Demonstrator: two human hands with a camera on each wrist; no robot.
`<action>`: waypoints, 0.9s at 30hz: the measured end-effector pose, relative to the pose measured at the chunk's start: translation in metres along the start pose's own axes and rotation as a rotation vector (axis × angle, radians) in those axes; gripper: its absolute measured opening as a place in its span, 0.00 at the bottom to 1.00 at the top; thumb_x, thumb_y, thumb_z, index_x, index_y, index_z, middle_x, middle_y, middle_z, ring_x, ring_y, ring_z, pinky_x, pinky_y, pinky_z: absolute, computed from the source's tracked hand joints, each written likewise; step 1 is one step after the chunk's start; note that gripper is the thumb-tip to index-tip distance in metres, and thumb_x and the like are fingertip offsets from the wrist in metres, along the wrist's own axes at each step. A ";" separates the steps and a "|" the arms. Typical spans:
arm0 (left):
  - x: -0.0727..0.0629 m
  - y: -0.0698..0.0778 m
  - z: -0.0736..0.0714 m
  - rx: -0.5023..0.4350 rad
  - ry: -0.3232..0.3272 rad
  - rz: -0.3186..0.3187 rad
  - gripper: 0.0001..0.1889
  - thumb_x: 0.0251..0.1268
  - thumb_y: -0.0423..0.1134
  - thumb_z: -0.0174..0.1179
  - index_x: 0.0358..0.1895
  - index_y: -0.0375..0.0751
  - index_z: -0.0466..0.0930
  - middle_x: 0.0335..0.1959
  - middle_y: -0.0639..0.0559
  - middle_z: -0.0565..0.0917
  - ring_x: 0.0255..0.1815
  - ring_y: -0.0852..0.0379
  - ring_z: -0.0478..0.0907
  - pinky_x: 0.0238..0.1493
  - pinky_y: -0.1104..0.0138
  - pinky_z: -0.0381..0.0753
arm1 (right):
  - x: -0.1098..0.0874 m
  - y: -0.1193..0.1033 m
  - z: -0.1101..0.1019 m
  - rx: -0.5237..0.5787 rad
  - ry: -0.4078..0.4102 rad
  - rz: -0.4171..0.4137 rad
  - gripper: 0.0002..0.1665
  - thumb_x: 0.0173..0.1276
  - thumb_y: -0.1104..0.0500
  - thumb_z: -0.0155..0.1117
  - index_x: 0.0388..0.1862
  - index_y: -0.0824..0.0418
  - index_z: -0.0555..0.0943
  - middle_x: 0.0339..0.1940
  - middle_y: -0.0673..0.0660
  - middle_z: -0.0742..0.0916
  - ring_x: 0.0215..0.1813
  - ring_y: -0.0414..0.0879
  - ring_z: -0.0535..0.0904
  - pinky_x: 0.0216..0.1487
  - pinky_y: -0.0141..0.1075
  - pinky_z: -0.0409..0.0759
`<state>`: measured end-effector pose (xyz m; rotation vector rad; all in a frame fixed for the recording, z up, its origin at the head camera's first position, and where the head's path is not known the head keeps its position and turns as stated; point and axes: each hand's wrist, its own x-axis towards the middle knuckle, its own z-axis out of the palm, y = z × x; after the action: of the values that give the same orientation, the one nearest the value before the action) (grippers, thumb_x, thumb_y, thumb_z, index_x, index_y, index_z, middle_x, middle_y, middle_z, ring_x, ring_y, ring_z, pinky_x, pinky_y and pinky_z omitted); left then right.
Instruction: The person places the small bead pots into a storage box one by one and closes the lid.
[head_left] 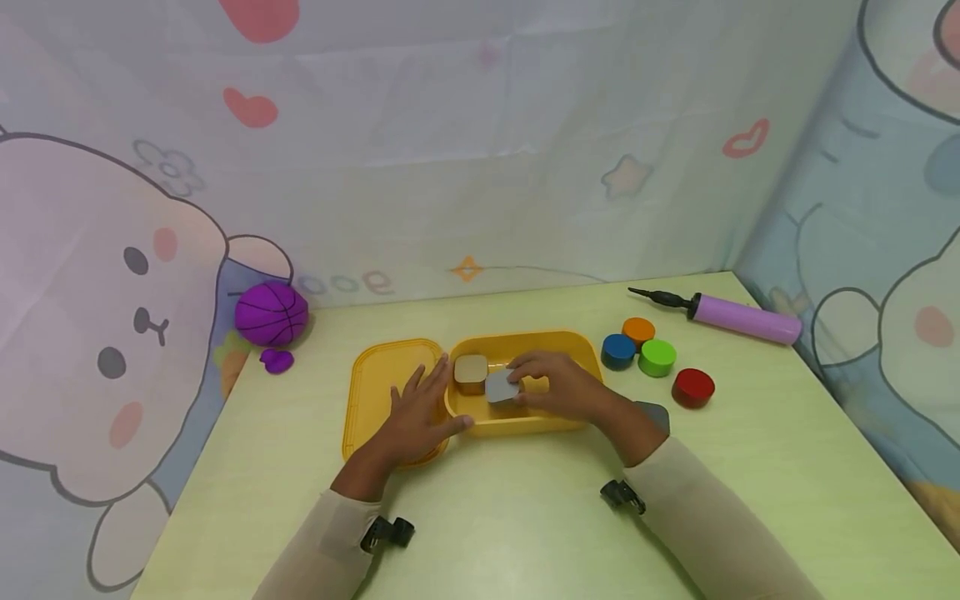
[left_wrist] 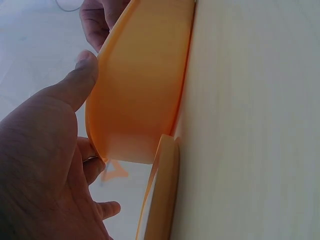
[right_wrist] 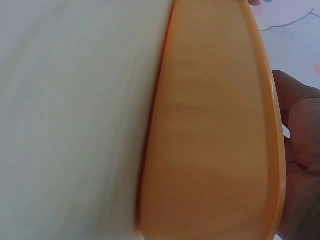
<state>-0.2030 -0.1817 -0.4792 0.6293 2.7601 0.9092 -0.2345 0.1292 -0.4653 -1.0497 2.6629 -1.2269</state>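
A yellow plastic box (head_left: 517, 427) stands uncovered on the table, and its flat yellow lid (head_left: 372, 400) lies left of it. Inside the box, my right hand (head_left: 558, 385) pinches a grey rounded-square block (head_left: 500, 388) between fingers and thumb. A beige-topped block (head_left: 471, 372) sits beside it at the box's left end. My left hand (head_left: 416, 421) is spread over the lid's right edge, fingers fairly straight, with the thumb (left_wrist: 84, 75) touching the box rim. In the right wrist view the box wall (right_wrist: 210, 120) hides the block and most fingers.
Right of the box are blue (head_left: 618, 352), orange (head_left: 638, 332), green (head_left: 657, 357) and red (head_left: 693, 388) discs. A purple hand pump (head_left: 742, 319) lies behind them. A grey piece (head_left: 654, 414) shows partly under my right forearm. A purple ball (head_left: 272, 314) and small purple object (head_left: 277, 360) are far left.
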 end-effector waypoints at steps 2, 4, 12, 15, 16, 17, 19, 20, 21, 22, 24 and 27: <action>0.000 -0.001 0.000 0.002 0.001 -0.004 0.53 0.78 0.66 0.62 0.92 0.54 0.38 0.94 0.59 0.38 0.94 0.33 0.32 0.79 0.19 0.23 | 0.002 -0.001 0.003 0.003 -0.019 0.009 0.16 0.74 0.62 0.76 0.59 0.60 0.91 0.67 0.63 0.89 0.69 0.61 0.86 0.69 0.57 0.86; 0.000 -0.001 0.001 0.000 0.001 -0.004 0.54 0.78 0.66 0.62 0.92 0.54 0.38 0.94 0.58 0.39 0.94 0.33 0.32 0.78 0.18 0.23 | 0.004 -0.003 0.006 0.015 -0.038 0.022 0.16 0.74 0.61 0.76 0.60 0.60 0.91 0.68 0.62 0.88 0.69 0.61 0.85 0.69 0.56 0.86; 0.001 -0.003 0.001 -0.004 -0.006 -0.005 0.54 0.78 0.67 0.61 0.92 0.55 0.38 0.94 0.59 0.38 0.94 0.33 0.32 0.78 0.19 0.22 | 0.009 -0.005 0.013 0.043 -0.082 0.045 0.16 0.74 0.60 0.76 0.59 0.59 0.91 0.69 0.62 0.89 0.67 0.59 0.86 0.68 0.56 0.86; 0.000 -0.003 0.001 -0.010 -0.009 -0.003 0.54 0.78 0.67 0.60 0.92 0.55 0.37 0.94 0.59 0.38 0.94 0.33 0.31 0.78 0.19 0.22 | 0.010 -0.006 0.014 0.041 -0.088 0.041 0.16 0.74 0.61 0.76 0.58 0.60 0.91 0.67 0.62 0.89 0.66 0.58 0.87 0.67 0.57 0.87; 0.000 -0.003 0.001 -0.012 -0.009 -0.003 0.54 0.78 0.67 0.61 0.92 0.54 0.37 0.94 0.59 0.38 0.94 0.33 0.31 0.78 0.19 0.22 | 0.010 -0.007 0.014 0.037 -0.089 0.040 0.16 0.74 0.61 0.76 0.58 0.60 0.91 0.67 0.61 0.90 0.65 0.58 0.87 0.67 0.56 0.87; -0.001 -0.002 0.001 -0.015 -0.008 -0.003 0.54 0.78 0.67 0.61 0.92 0.54 0.37 0.94 0.58 0.38 0.94 0.33 0.32 0.78 0.19 0.22 | 0.010 -0.007 0.014 0.031 -0.089 0.044 0.16 0.73 0.61 0.77 0.58 0.60 0.91 0.66 0.61 0.90 0.65 0.58 0.87 0.66 0.56 0.87; -0.001 -0.002 0.001 -0.018 -0.006 -0.001 0.54 0.78 0.67 0.61 0.92 0.54 0.38 0.94 0.58 0.38 0.94 0.32 0.32 0.78 0.18 0.22 | 0.012 -0.008 0.015 0.009 -0.087 0.046 0.15 0.73 0.61 0.77 0.57 0.60 0.91 0.65 0.61 0.90 0.62 0.57 0.88 0.65 0.55 0.88; -0.001 -0.002 0.000 -0.021 -0.006 -0.002 0.53 0.78 0.67 0.61 0.92 0.55 0.38 0.94 0.58 0.38 0.94 0.32 0.32 0.78 0.19 0.22 | 0.012 -0.009 0.015 0.000 -0.087 0.053 0.16 0.73 0.61 0.77 0.57 0.60 0.91 0.65 0.61 0.91 0.61 0.56 0.88 0.65 0.54 0.88; -0.001 -0.003 0.000 -0.022 -0.005 -0.002 0.53 0.78 0.67 0.61 0.92 0.55 0.38 0.94 0.58 0.38 0.94 0.32 0.32 0.78 0.19 0.22 | 0.013 -0.010 0.016 -0.005 -0.087 0.059 0.16 0.73 0.62 0.77 0.57 0.61 0.91 0.65 0.61 0.91 0.60 0.56 0.89 0.64 0.53 0.88; -0.001 -0.003 0.000 -0.022 -0.004 -0.002 0.53 0.78 0.67 0.61 0.92 0.54 0.38 0.94 0.57 0.38 0.94 0.31 0.32 0.78 0.18 0.23 | 0.013 -0.011 0.016 -0.015 -0.086 0.064 0.16 0.73 0.62 0.77 0.57 0.61 0.91 0.65 0.61 0.91 0.58 0.56 0.89 0.63 0.52 0.89; -0.001 -0.003 0.000 -0.023 -0.005 0.001 0.53 0.79 0.66 0.61 0.92 0.54 0.38 0.94 0.57 0.38 0.94 0.31 0.32 0.78 0.18 0.23 | 0.014 -0.012 0.017 -0.021 -0.085 0.075 0.16 0.72 0.62 0.76 0.57 0.61 0.91 0.65 0.61 0.91 0.56 0.55 0.89 0.61 0.50 0.89; -0.001 -0.004 0.000 -0.027 -0.006 0.006 0.53 0.79 0.66 0.61 0.92 0.54 0.38 0.94 0.58 0.38 0.94 0.31 0.32 0.78 0.18 0.22 | 0.016 -0.014 0.020 -0.015 -0.085 0.077 0.16 0.71 0.63 0.76 0.57 0.62 0.92 0.64 0.61 0.91 0.53 0.53 0.90 0.56 0.44 0.90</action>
<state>-0.2031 -0.1846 -0.4815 0.6349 2.7371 0.9419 -0.2336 0.1002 -0.4657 -0.9680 2.6258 -1.1244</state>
